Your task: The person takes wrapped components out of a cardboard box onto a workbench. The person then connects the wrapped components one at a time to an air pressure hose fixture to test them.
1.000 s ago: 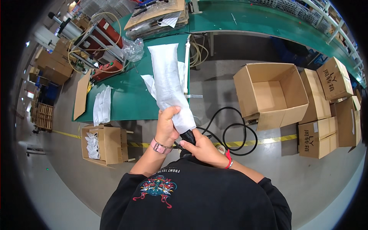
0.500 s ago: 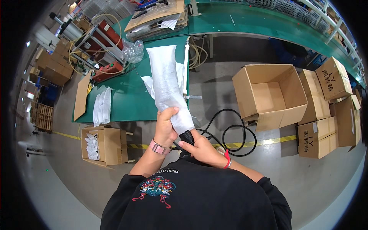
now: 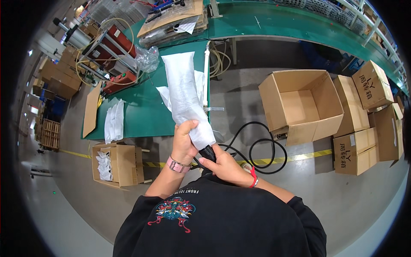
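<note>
A long white soft bag (image 3: 182, 92) slants up and away from me over the near part of the green bench. My left hand (image 3: 185, 141) is closed around its lower part, thumb lying across the front. Out of the bag's near end sticks a black ribbed handle or plug-like part (image 3: 207, 153); most of it is inside the bag, so I cannot tell its kind. My right hand (image 3: 224, 166) grips that black part, with the thumb on top. Behind the bag, another white bag (image 3: 199, 85) lies on the bench.
More white bags (image 3: 114, 121) overhang the green bench's (image 3: 145, 115) front edge. Below stands a carton (image 3: 124, 162) holding white bags. A black cable (image 3: 274, 143) loops on the floor to the right, near an open carton (image 3: 299, 107). A red machine (image 3: 122, 81) stands at the left.
</note>
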Demonstrator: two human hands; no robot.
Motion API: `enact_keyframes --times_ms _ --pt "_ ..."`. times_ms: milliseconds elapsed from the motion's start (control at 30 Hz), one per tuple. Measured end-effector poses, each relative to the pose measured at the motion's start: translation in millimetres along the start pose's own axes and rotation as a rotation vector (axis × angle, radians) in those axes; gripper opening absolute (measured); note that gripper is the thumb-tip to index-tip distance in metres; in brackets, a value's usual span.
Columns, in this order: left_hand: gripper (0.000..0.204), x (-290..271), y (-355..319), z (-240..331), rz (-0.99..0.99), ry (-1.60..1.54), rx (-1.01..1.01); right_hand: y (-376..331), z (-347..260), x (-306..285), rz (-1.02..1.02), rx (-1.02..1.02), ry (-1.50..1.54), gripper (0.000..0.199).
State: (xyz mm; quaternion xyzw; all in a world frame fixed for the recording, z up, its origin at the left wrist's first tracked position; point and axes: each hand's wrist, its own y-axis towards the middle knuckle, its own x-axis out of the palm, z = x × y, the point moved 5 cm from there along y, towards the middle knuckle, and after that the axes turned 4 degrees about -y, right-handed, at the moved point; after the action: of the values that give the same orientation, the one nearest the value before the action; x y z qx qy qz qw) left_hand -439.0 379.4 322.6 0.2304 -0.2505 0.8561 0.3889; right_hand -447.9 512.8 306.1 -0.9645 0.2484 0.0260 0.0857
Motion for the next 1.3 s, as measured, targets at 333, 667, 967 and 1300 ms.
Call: enact_keyframes --times_ms 333,667,967,1300 --pt "0.035 -0.6 4.5 0.1 -0.005 0.010 -0.026 2.6 -3.5 -2.3 0.000 0.025 -0.007 0.036" --pt "0.036 -5.0 9.8 -0.8 -0.004 -0.006 -0.030 5.5 -5.2 -2.6 -0.015 0.043 -0.015 0.036" --pt "0.036 -3.0 8.4 1.8 -0.004 -0.002 -0.032 6.8 -6.4 -2.0 -0.012 0.013 -0.015 0.035" --pt "0.034 -1.1 7.5 2.8 0.006 0.009 -0.041 6.1 -9.1 -3.5 -0.013 0.002 -0.027 0.037"
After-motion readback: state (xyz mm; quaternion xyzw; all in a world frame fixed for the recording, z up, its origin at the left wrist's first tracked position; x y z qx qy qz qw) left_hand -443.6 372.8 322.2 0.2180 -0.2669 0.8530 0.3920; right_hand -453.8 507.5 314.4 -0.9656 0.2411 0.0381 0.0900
